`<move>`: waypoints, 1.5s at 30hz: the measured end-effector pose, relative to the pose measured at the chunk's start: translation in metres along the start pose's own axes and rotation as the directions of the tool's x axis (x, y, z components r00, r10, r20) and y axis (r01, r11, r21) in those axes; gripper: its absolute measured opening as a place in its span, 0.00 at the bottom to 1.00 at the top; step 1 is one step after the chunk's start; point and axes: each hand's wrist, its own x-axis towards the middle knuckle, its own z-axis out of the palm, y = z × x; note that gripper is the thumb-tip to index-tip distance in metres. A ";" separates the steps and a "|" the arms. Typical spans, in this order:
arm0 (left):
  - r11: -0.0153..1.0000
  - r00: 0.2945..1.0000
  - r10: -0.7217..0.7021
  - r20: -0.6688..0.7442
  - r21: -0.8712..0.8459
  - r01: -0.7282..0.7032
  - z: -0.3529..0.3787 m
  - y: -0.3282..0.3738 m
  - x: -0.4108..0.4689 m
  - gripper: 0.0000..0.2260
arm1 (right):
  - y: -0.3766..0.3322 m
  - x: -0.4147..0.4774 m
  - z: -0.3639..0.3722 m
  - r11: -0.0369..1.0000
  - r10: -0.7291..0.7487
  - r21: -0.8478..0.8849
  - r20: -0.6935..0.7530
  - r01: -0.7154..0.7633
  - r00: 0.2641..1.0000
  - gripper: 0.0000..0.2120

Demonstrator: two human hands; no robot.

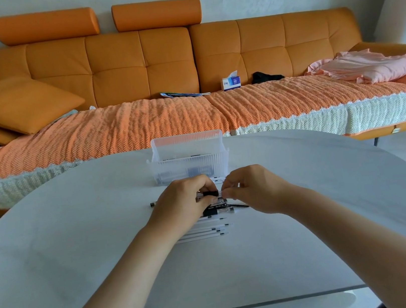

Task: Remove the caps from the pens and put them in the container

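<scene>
A white pen with a black grip [210, 193] is held level above the table between both hands. My left hand [185, 201] grips its barrel, whose black end sticks out to the left. My right hand [250, 189] pinches the clear cap at the pen's right end. Under the hands lies a pile of white pens [207, 228] with black tips, partly hidden. A clear ribbed plastic container [189, 156] stands just beyond the hands and holds a few dark items at the bottom.
The white oval table [77, 238] reaches the frame's lower edge. Behind it stands an orange sofa [131, 67] with a knitted cover, a tissue box [231, 81], cushions and pink cloth [360, 68].
</scene>
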 end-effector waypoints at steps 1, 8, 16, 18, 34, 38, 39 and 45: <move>1.000 1.000 0.003 -0.002 0.004 -0.003 0.000 0.000 0.000 0.07 | 0.000 0.000 0.000 1.000 0.003 0.009 0.008 -0.003 1.000 0.07; 0.999 0.999 -0.034 0.016 -0.028 0.034 0.001 -0.005 0.000 0.05 | 0.012 -0.001 -0.009 0.996 0.063 -0.060 -0.010 -0.063 0.998 0.10; 0.994 0.992 -0.112 0.064 0.014 0.112 0.003 -0.009 -0.002 0.05 | 0.032 -0.004 -0.006 0.956 0.181 -0.243 0.054 -0.163 0.982 0.07; 0.992 0.990 -0.122 0.066 0.023 0.120 0.003 -0.008 -0.002 0.05 | 0.033 -0.002 -0.004 0.956 0.181 -0.242 0.049 -0.164 0.982 0.05; 0.994 0.993 -0.099 0.057 0.041 0.097 -0.002 -0.006 -0.003 0.04 | 0.013 0.000 -0.002 0.989 -0.065 -0.141 -0.093 0.051 0.994 0.04; 0.996 0.995 -0.090 0.052 0.022 0.089 -0.004 -0.005 -0.003 0.03 | 0.006 0.000 -0.001 0.986 -0.103 -0.141 -0.085 0.090 0.991 0.04; 0.996 0.995 -0.085 0.057 0.017 0.084 -0.004 -0.004 -0.004 0.03 | 0.005 0.000 0.000 0.985 -0.108 -0.142 -0.084 0.095 0.991 0.04; 0.999 0.997 -0.027 0.076 -0.032 0.029 -0.009 -0.003 -0.004 0.07 | 0.003 0.003 0.008 0.988 -0.054 -0.147 -0.072 0.043 0.996 0.07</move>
